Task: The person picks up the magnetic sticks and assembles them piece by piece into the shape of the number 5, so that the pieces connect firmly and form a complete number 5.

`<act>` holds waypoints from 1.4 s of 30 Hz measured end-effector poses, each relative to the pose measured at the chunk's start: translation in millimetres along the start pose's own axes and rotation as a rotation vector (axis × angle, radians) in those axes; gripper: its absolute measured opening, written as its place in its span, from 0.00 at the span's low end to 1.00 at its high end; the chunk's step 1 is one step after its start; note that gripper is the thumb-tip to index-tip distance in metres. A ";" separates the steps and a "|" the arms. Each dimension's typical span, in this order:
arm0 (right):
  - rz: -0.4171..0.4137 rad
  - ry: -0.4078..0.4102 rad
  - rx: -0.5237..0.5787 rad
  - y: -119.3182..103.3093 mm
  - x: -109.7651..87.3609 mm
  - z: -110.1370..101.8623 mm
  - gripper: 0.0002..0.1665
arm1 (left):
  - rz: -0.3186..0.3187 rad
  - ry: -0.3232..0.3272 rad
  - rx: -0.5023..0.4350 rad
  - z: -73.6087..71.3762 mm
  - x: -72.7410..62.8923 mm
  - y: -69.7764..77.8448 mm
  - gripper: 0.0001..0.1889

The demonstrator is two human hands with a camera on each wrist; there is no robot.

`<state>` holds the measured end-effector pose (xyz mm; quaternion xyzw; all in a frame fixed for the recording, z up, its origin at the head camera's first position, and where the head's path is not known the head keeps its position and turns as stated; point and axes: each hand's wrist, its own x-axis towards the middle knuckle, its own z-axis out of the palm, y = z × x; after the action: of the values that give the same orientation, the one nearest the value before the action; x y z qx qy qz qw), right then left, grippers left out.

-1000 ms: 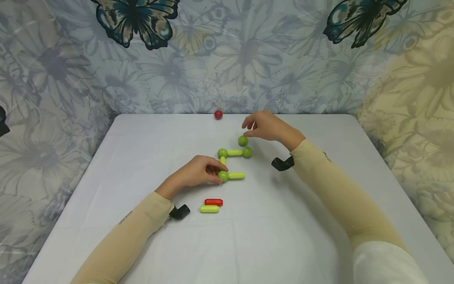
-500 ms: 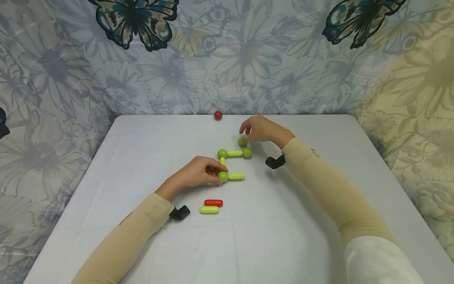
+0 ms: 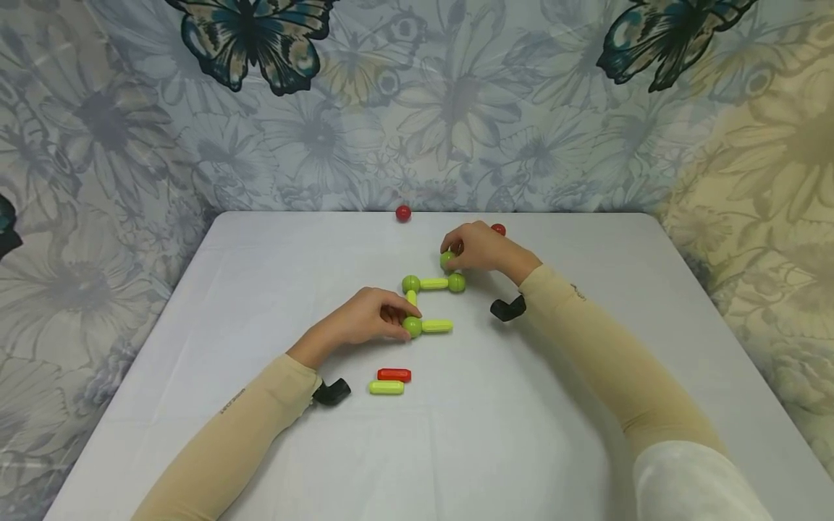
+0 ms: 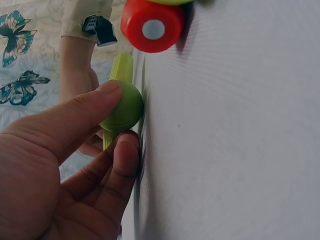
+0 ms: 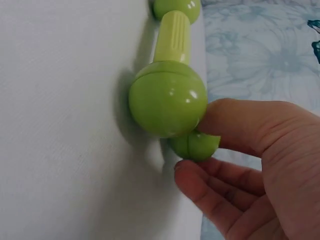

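My left hand (image 3: pixel 361 316) pinches a green ball (image 3: pixel 413 328) at the near corner of a joined magnetic ball-and-rod figure, its thumb on the ball in the left wrist view. From that ball a yellow-green rod (image 3: pixel 437 326) points right, and another rod (image 3: pixel 411 297) leads back to a second ball (image 3: pixel 410 284). A further rod (image 3: pixel 434 284) joins that one to a ball (image 3: pixel 457 282) on the right. Behind it my right hand (image 3: pixel 485 250) holds a separate green ball (image 5: pixel 192 146) between thumb and fingers; whether it touches the figure's ball cannot be told.
A red rod (image 3: pixel 394 375) and a yellow-green rod (image 3: pixel 386 388) lie side by side nearer the front. One red ball (image 3: pixel 403 213) sits at the table's back edge; another red ball (image 3: pixel 498 229) is partly hidden behind the right hand. Patterned cloth (image 3: pixel 456 108) hangs behind the white table.
My right hand has come down and slightly left and taken hold of the separate green ball. A second red ball now shows behind that hand. The left hand keeps its place.
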<state>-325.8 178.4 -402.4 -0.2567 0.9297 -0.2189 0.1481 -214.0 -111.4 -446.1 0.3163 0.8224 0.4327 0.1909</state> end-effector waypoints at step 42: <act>-0.284 0.354 0.169 -12.2 -115.1 7.9 0.17 | -0.011 0.006 -0.001 -4.0 1.9 -4.3 0.19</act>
<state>-222.9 228.7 -384.5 -0.3293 0.8739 -0.3564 -0.0287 -219.2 -114.3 -447.5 0.3105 0.8245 0.4329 0.1910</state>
